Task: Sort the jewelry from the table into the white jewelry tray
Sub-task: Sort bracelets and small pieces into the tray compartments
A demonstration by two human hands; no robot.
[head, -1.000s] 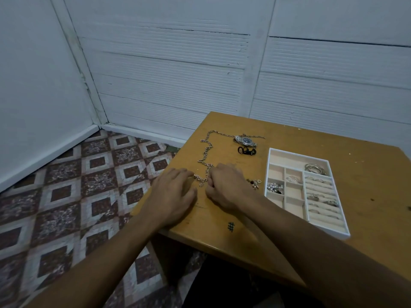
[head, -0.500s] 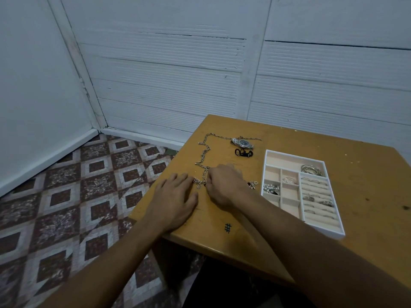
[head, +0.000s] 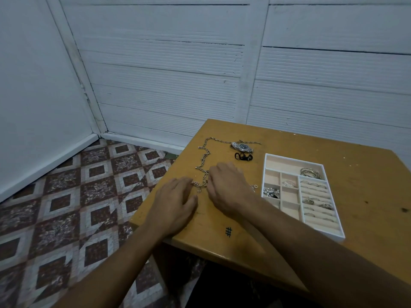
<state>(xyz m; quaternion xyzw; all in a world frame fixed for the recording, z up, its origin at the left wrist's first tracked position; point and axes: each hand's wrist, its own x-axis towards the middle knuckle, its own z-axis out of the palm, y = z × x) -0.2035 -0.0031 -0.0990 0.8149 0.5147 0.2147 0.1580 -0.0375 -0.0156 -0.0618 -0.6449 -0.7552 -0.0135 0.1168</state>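
Note:
A long silver chain necklace (head: 203,160) lies in a bent line on the wooden table (head: 333,156), from the far left down to my hands. My left hand (head: 174,204) lies flat, its fingertips at the chain's near end. My right hand (head: 226,185) is curled, fingers pinching the chain at that same end. A silver wristwatch (head: 241,147) and a small black piece (head: 243,156) lie beyond. The white jewelry tray (head: 320,228) on the right holds rings, bangles and beads. A small piece of jewelry (head: 254,187) peeks out right of my right hand.
The table's left edge and near corner (head: 142,221) lie close to my left hand, with patterned floor tiles (head: 66,196) below. A white panelled wall (head: 166,74) stands behind the table. A black hash mark (head: 228,231) is drawn near the front edge.
Both hands stay at the chain's near end, barely shifting. The head view has tilted slightly, so the table sits a little lower in the picture.

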